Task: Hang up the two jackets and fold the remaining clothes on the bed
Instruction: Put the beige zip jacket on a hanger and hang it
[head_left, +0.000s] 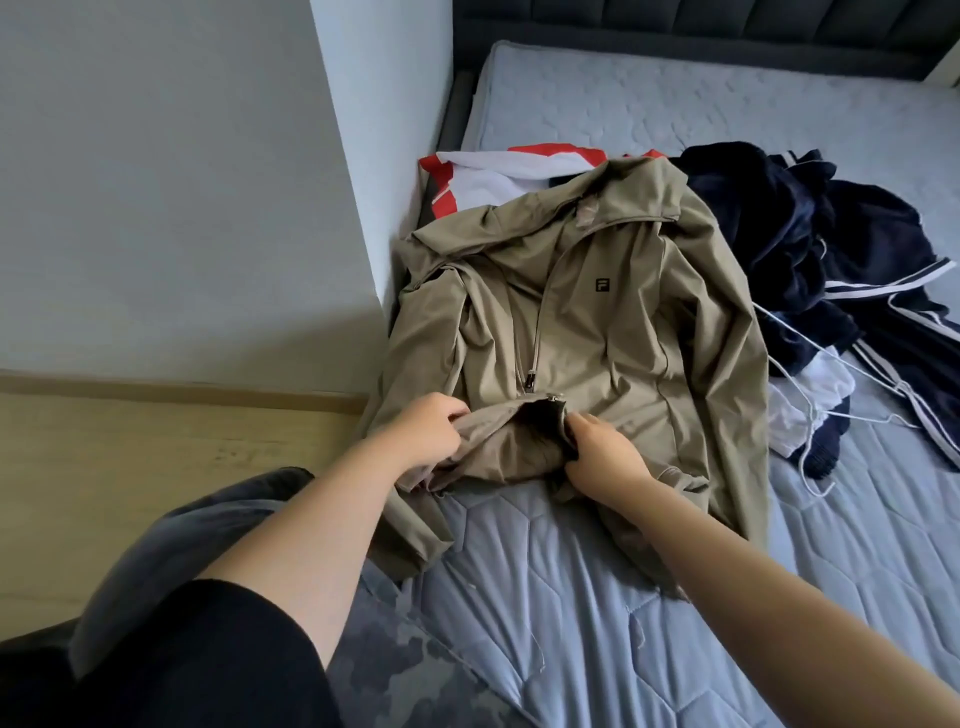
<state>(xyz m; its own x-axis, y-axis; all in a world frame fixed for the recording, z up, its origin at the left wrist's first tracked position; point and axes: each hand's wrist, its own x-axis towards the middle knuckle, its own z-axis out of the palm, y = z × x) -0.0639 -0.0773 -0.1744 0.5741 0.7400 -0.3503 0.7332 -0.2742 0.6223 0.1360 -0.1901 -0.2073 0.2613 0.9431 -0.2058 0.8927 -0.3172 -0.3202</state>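
Observation:
A khaki hooded jacket (597, 322) lies face up on the bed (623, 597), its zip partly done up and its hood toward the headboard. My left hand (428, 428) pinches the left side of the open hem. My right hand (602, 452) grips the right side of the hem beside the dark lining. A red and white garment (498, 171) lies under the hood. A heap of navy clothes with white stripes (841, 270) lies to the right, with white wire hangers (810, 395) on it.
A grey wall corner (353, 208) juts out just left of the jacket, with wood floor (156, 447) below it. The dark padded headboard (701, 26) runs along the far side. Grey fabric (171, 561) hangs at my lower left.

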